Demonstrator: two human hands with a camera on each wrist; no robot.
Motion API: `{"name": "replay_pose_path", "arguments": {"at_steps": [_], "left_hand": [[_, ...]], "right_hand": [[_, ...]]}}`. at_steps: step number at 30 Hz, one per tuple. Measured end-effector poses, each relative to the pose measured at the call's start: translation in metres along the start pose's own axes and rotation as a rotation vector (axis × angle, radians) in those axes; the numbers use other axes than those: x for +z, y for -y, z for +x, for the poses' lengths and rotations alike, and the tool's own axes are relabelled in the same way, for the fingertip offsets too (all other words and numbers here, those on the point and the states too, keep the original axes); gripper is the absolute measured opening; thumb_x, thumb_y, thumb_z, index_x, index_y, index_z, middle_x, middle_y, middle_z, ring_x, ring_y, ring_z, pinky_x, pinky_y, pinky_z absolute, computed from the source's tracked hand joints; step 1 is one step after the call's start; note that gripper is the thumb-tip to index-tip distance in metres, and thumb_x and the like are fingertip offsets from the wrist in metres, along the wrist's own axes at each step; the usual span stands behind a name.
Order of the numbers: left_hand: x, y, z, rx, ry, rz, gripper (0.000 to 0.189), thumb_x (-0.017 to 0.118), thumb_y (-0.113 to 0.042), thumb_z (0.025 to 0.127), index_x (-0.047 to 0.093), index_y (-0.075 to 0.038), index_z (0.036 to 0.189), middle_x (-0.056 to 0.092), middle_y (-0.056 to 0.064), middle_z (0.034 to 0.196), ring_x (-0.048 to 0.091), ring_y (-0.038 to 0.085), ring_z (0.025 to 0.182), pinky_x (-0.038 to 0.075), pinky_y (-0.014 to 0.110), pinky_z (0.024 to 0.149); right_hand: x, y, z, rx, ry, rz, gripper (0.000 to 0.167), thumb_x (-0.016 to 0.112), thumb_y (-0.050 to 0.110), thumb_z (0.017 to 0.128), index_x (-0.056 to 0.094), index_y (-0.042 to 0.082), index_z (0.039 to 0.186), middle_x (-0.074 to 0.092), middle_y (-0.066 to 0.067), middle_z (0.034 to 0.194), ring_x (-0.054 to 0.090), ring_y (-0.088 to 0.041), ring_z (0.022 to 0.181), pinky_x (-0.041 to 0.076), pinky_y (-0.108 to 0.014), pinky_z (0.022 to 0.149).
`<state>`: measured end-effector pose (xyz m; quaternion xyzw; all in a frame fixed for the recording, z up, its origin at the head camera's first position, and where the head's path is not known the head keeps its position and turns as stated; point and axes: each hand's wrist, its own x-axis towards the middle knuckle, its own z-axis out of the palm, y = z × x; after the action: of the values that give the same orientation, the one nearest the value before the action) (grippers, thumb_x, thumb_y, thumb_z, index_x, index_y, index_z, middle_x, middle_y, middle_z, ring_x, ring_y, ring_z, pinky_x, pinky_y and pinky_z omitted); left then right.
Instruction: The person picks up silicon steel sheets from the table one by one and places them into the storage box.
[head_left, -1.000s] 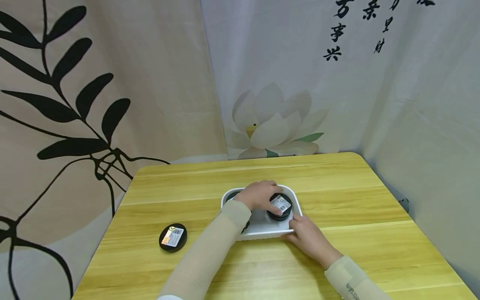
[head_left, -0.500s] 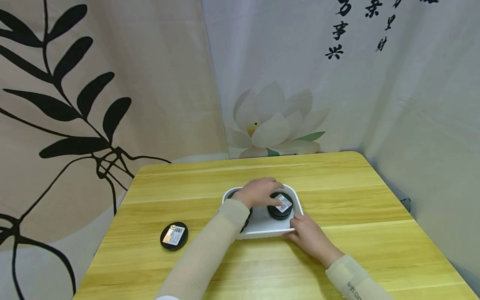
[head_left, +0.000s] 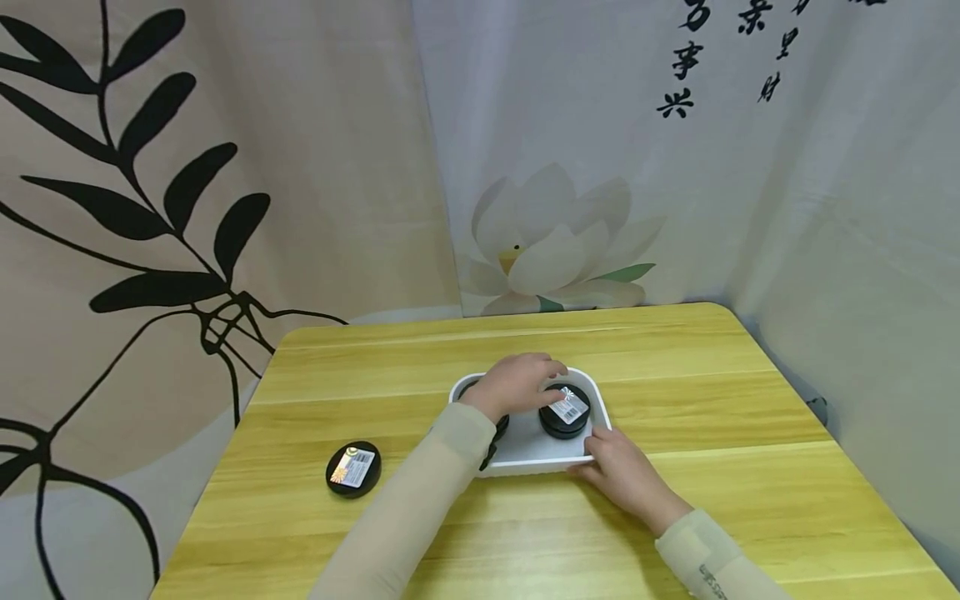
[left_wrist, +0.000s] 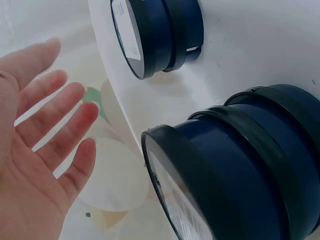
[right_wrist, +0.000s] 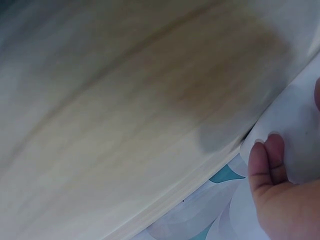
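A white tray (head_left: 530,465) holds stacks of round black tins with white labels on top. Its right-hand stack (head_left: 565,412) stands beneath my left hand (head_left: 516,386). In the left wrist view that hand (left_wrist: 45,130) has its fingers extended and spread, with nothing between them. The smaller tin stack (left_wrist: 160,35) and a larger, closer stack (left_wrist: 235,155) show dark blue sides there. My left hand and forearm partly hide the left side of the tray in the head view. My right hand (head_left: 626,477) grips the tray wall at the near right corner, thumb and fingers on either side.
One more labelled black tin (head_left: 353,469) lies on the wooden table (head_left: 750,467), left of my left forearm. Behind the table hangs a pale curtain (head_left: 360,167) with printed leaves, a lotus and black characters.
My left fingers have let go of the tin on the right-hand stack and lifted slightly. My right hand stays on the tray. The whole head view has shifted slightly.
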<state>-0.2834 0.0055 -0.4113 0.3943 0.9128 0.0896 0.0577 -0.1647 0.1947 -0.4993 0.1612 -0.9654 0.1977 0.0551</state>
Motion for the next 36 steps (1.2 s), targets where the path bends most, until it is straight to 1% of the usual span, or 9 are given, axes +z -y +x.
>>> {"name": "replay_pose_path", "arguments": {"at_steps": [4, 9, 14, 21, 25, 31, 36], "left_hand": [[-0.002, 0.000, -0.004, 0.007, -0.034, 0.000, 0.041, 0.060, -0.042, 0.101, 0.064, -0.021, 0.136, 0.066, -0.003, 0.131, 0.064, 0.014, 0.116, 0.052, 0.034, 0.101], [-0.002, 0.002, -0.010, 0.008, -0.066, 0.000, 0.040, 0.060, -0.043, 0.101, 0.065, -0.020, 0.134, 0.067, -0.004, 0.128, 0.064, 0.014, 0.114, 0.052, 0.033, 0.100], [-0.001, 0.004, -0.018, 0.015, -0.095, 0.002, 0.039, 0.061, -0.042, 0.100, 0.066, -0.020, 0.132, 0.068, -0.004, 0.125, 0.065, 0.013, 0.108, 0.053, 0.033, 0.096], [0.000, 0.007, -0.029, 0.008, -0.115, -0.016, 0.039, 0.062, -0.040, 0.100, 0.064, -0.022, 0.134, 0.068, -0.004, 0.125, 0.065, 0.013, 0.109, 0.054, 0.033, 0.095], [0.001, 0.009, -0.034, 0.010, -0.129, 0.000, 0.040, 0.062, -0.040, 0.100, 0.063, -0.023, 0.136, 0.068, -0.004, 0.125, 0.066, 0.013, 0.108, 0.054, 0.033, 0.094], [-0.004, 0.007, -0.047, 0.016, -0.169, 0.024, 0.039, 0.062, -0.040, 0.100, 0.063, -0.023, 0.135, 0.068, -0.005, 0.123, 0.066, 0.014, 0.109, 0.054, 0.034, 0.094], [-0.005, 0.009, -0.058, -0.001, -0.177, 0.036, 0.040, 0.062, -0.041, 0.100, 0.063, -0.023, 0.135, 0.068, -0.004, 0.123, 0.066, 0.015, 0.111, 0.054, 0.036, 0.095]], "right_hand": [[0.000, -0.002, -0.001, -0.010, -0.009, 0.001, 0.025, 0.082, 0.034, 0.082, 0.065, 0.016, 0.081, 0.061, 0.005, 0.087, 0.054, -0.015, 0.082, 0.050, -0.035, 0.074], [0.001, -0.003, -0.001, -0.024, -0.023, 0.000, 0.025, 0.083, 0.034, 0.081, 0.065, 0.016, 0.081, 0.062, 0.005, 0.088, 0.054, -0.015, 0.083, 0.050, -0.036, 0.074], [0.002, -0.004, -0.001, -0.034, -0.040, -0.001, 0.026, 0.083, 0.034, 0.080, 0.065, 0.016, 0.081, 0.061, 0.005, 0.088, 0.055, -0.016, 0.082, 0.050, -0.037, 0.074], [0.003, -0.004, 0.000, -0.031, -0.030, -0.010, 0.026, 0.083, 0.035, 0.080, 0.065, 0.016, 0.081, 0.062, 0.005, 0.087, 0.055, -0.016, 0.082, 0.050, -0.037, 0.074], [0.001, -0.003, 0.000, -0.032, -0.030, -0.009, 0.026, 0.083, 0.034, 0.081, 0.065, 0.016, 0.081, 0.060, 0.005, 0.085, 0.054, -0.015, 0.081, 0.049, -0.036, 0.073], [0.000, -0.001, 0.000, -0.027, -0.026, -0.006, 0.025, 0.083, 0.033, 0.080, 0.066, 0.015, 0.082, 0.062, 0.005, 0.086, 0.055, -0.016, 0.081, 0.050, -0.037, 0.074], [0.000, -0.002, -0.001, -0.025, -0.026, -0.008, 0.026, 0.083, 0.033, 0.080, 0.065, 0.015, 0.081, 0.060, 0.005, 0.085, 0.053, -0.016, 0.080, 0.049, -0.037, 0.073]]}}
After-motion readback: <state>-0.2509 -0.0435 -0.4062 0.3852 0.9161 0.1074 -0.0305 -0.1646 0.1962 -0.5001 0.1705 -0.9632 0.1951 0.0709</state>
